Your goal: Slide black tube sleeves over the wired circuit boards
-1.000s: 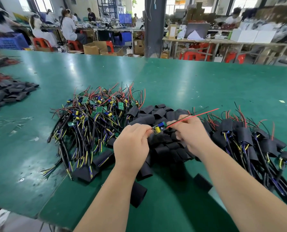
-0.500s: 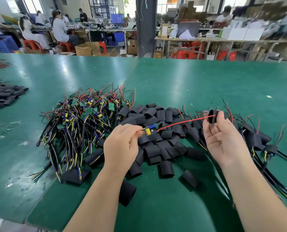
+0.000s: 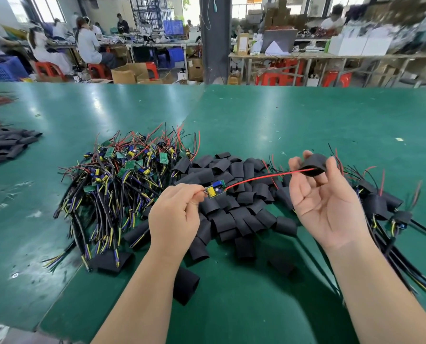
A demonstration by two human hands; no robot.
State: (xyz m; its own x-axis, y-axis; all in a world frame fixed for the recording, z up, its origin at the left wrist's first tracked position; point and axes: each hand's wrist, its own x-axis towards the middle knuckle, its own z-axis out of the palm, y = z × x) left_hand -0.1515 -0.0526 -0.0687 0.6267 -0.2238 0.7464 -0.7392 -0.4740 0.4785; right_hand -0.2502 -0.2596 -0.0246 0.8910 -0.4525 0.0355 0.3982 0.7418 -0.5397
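Threading the red wire (image 3: 269, 175) into a black sleeve (image 3: 315, 165), pinched at right of centre between thumb and fingertips of the right hand (image 3: 326, 202), palm up, remaining fingers loosely spread. Pinching the wired circuit board (image 3: 215, 191) by its left end with the left hand (image 3: 174, 219), just left of centre, above the loose sleeve pile (image 3: 241, 214). Judged mid-step: sleeve seemingly on the wire tip only, well apart from the board. Calls next for holding the wire taut and drawing the sleeve leftward until covering the board. No readable brand, label or writing anywhere.
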